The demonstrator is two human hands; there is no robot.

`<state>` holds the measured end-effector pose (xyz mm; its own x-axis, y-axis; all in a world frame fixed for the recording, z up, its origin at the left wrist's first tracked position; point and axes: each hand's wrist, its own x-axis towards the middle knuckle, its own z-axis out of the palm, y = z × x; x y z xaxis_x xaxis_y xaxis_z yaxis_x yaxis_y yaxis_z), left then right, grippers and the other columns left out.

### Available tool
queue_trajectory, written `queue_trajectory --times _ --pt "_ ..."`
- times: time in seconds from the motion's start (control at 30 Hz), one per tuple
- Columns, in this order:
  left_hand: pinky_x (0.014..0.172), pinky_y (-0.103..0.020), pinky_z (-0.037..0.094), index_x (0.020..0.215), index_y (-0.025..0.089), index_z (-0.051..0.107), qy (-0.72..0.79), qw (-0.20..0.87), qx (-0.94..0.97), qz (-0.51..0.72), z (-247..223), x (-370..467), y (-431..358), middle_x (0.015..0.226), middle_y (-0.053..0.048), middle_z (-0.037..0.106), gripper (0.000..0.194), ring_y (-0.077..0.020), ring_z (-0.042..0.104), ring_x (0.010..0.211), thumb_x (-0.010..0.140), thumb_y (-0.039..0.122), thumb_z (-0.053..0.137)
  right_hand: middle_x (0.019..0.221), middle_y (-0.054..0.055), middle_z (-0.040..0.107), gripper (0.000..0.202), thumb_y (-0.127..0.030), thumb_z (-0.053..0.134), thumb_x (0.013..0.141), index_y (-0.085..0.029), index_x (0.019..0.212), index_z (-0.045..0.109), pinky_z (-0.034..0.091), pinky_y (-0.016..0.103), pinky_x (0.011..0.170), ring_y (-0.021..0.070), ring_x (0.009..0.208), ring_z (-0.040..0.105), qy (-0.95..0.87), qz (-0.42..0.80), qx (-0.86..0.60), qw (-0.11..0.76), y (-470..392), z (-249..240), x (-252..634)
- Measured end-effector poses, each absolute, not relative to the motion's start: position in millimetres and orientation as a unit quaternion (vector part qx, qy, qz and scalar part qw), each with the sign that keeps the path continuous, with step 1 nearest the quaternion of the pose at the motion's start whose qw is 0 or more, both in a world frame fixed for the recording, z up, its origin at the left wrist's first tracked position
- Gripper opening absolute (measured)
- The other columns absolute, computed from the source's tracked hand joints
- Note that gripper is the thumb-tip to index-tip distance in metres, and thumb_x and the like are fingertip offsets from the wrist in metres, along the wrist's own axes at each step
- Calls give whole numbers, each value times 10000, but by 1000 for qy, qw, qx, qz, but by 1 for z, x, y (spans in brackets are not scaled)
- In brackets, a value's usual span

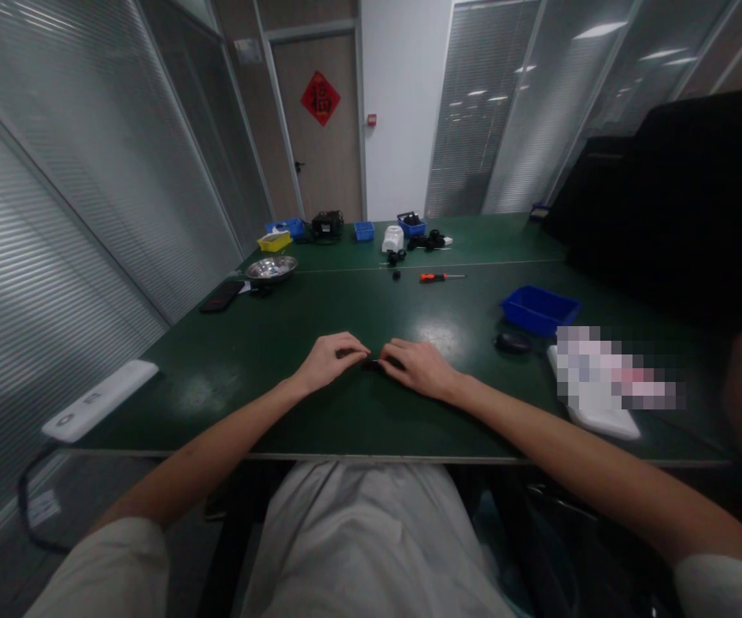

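Both hands are close together, low over the green table (261, 343) in front of me. The thumb and fingertips of my left hand (329, 362) are pinched together, with a little of something dark showing between them. Facing it from the right, my right hand (419, 369) has its fingers curled and its thumb pressed in. A thin, pale, shiny sliver (374, 360) shows in the narrow gap between the two sets of fingertips. It is too small to name, and the fingers cover most of what they hold.
Rightward are a dark computer mouse (513, 343), a blue tray (540, 311) and a white pad (603, 421), partly blurred out. Farther back lie an orange-handled screwdriver (435, 278) and black parts (428, 240). A metal bowl (271, 269) and a power strip (100, 401) are left.
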<state>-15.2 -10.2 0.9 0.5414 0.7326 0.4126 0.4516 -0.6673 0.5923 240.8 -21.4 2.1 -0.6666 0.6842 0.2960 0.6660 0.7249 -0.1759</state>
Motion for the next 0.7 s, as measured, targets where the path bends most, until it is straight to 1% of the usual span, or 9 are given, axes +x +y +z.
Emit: queue_trajectory --times 0.2,0.37,0.47,0.57,0.63,0.7 --pt "897 -338 499 987 190 793 361 133 876 290 -12 -20 15 1012 -68 708 171 -202 649 962 969 255 636 984 41 664 263 -411 457 1054 -228 1075 645 276 277 621 147 758 587 -911 17 -377 167 -21 1 241" --pt "931 -355 497 1086 200 770 358 112 884 279 -8 -22 6 1083 -77 700 234 -210 630 1027 1010 234 552 986 35 669 254 -405 457 1055 -232 1077 641 270 279 614 143 744 587 -912 17 -373 169 -20 0 241" --pt "980 -366 488 1169 201 735 343 121 885 291 0 -17 -10 1152 -84 690 253 -212 614 1084 1013 241 539 989 39 670 246 -399 470 1050 -231 1090 646 279 278 618 145 752 593 -911 22 -374 171 -19 -1 242" --pt "982 -364 494 1249 208 696 312 147 899 270 6 -11 -20 1177 -84 688 300 -216 605 1095 973 306 629 1002 45 670 243 -390 475 1048 -230 1108 648 297 273 633 150 780 599 -913 25 -369 174 -19 0 243" --pt "963 -367 500 1244 209 697 309 149 904 257 7 -10 -20 1144 -83 697 307 -218 607 1071 965 326 647 1006 46 670 244 -386 473 1048 -227 1107 648 308 269 644 153 795 602 -912 26 -369 175 -19 0 243" --pt "967 -375 495 1187 209 718 315 141 904 252 7 -12 -17 1118 -81 703 251 -219 609 1061 979 314 626 1007 46 672 247 -391 469 1050 -227 1096 648 314 268 650 153 798 603 -911 26 -372 177 -19 1 244"
